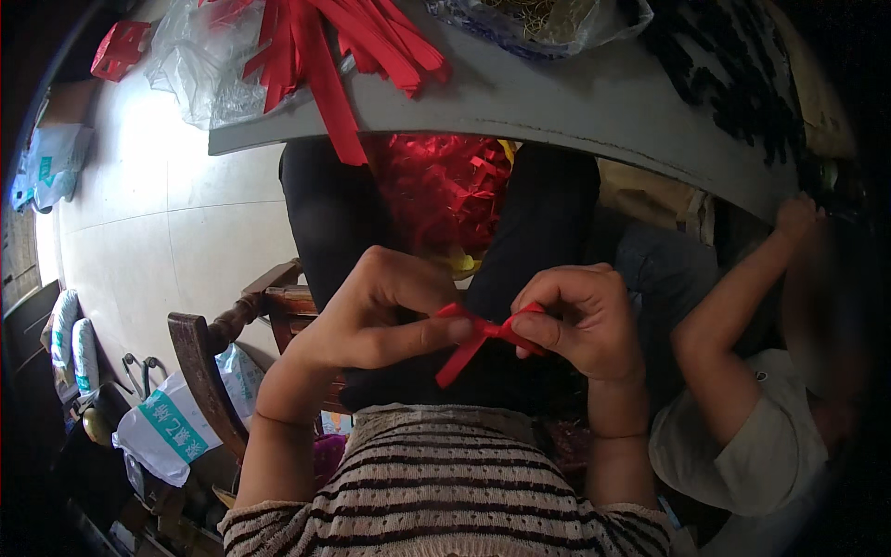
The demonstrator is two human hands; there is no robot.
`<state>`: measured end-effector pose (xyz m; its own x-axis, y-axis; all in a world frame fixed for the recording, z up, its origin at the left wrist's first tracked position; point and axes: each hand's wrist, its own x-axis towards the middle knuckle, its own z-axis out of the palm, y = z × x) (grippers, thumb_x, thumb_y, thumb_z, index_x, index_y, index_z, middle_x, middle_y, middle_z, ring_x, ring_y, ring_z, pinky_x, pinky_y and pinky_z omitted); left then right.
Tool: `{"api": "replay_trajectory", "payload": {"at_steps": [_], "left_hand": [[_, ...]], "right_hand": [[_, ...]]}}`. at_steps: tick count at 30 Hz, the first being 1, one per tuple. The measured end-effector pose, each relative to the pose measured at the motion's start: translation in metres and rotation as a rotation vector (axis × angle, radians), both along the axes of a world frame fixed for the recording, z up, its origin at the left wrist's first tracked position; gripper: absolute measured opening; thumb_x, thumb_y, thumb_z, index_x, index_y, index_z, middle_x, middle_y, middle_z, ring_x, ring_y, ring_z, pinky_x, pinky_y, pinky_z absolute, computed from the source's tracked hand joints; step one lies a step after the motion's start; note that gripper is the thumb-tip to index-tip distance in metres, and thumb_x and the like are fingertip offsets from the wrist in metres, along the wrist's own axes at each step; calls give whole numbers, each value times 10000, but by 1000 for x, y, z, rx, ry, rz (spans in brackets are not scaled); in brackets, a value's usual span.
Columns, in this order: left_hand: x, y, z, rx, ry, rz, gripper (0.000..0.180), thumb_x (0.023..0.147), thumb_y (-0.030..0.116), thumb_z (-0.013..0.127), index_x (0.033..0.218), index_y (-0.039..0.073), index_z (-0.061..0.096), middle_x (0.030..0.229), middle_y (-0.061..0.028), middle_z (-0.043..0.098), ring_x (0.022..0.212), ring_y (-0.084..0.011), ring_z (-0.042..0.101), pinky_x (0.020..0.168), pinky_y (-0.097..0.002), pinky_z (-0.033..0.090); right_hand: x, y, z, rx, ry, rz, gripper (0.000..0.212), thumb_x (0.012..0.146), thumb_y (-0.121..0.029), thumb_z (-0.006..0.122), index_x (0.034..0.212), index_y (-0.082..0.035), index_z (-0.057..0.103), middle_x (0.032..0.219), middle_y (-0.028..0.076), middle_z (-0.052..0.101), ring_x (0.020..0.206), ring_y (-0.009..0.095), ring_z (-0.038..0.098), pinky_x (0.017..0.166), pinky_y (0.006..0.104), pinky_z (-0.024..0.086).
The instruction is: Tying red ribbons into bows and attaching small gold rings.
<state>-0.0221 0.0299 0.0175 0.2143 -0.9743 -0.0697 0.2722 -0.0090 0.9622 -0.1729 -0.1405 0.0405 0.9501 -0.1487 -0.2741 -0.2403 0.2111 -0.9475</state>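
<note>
Red ribbon bow [489, 329], one: held above my lap [506, 382], one tail hanging down to the left. Left hand [394, 311]: my thumb and fingers pinch its left loop. Right hand [594, 325]: my fingers pinch its right loop. Yellow-rimmed container [461, 264], one: between my legs [339, 204], filled with red ribbon pieces [450, 190]. Clear plastic bag [596, 33], one: on the tabletop [575, 102], holding gold-coloured wiry strands [534, 14]. Second clear bag [190, 74]: tabletop's left end, beside loose red ribbon strips [320, 70]; contents unclear. Black strips [724, 74]: tabletop's right side.
</note>
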Motion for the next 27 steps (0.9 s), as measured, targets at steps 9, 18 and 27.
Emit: {"api": "replay_trajectory", "payload": {"at_steps": [9,18,27], "left_hand": [[-18,-10,1,165,2,192,115,776,20,688,869,-32,648,683,-30,599,628,-77,547,586,-206,423],[-33,-10,-11,62,526,314,108,810,9,651,903,-35,618,746,-47,629,694,-77,582,600,-205,471],[-39,-14,-14,85,179,346,86,777,10,693,825,-37,639,733,-23,611,644,-40,540,555,-177,413]], "right_hand": [[14,0,-3,-230,7,57,128,847,-90,637,860,28,590,702,43,617,622,80,598,549,213,484],[-1,26,-21,292,-28,-74,85,888,-69,561,911,12,549,840,82,607,764,104,606,675,234,501],[0,22,-31,-188,-272,-336,123,819,-63,654,842,0,550,876,65,561,723,104,540,655,218,440]]}}
